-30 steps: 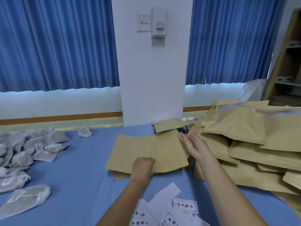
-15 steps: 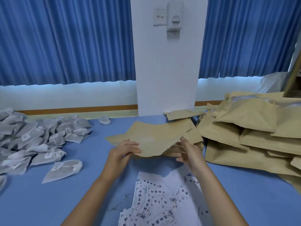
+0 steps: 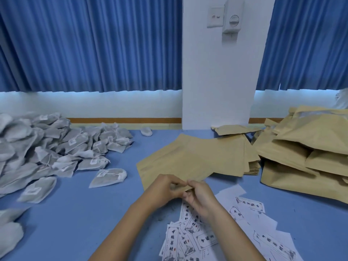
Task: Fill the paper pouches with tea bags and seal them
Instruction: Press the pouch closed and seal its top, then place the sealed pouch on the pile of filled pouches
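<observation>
Kraft-brown paper forms the paper pouch [image 3: 178,162] lying near the middle of the blue desk [image 3: 75,213], with its near edge held by both hands. The left hand [image 3: 162,189] has its fingers curled in and pinches that edge. The right hand [image 3: 199,196] meets it fingertip to fingertip and pinches the same edge just beside it. Whether the mouth of the pouch is parted cannot be told.

Behind the pouch and towards the right sits a stack of flat pouches [image 3: 251,164], partly covered by it. Further right, along the desk's right edge, bulging pouches [image 3: 301,157] are piled on one another. A heap of grey-white tea bags [image 3: 56,147] spreads along the left edge and towards the far left corner. One separate tea bag [image 3: 108,177] lies between the heap and the held pouch, touching neither.

White printed labels [image 3: 188,240] with black characters are scattered at the near edge, under and around both forearms. At the far edge a white pillar [image 3: 218,81] carries a switch plate [image 3: 215,16], with blue curtains [image 3: 94,44] on either side.
</observation>
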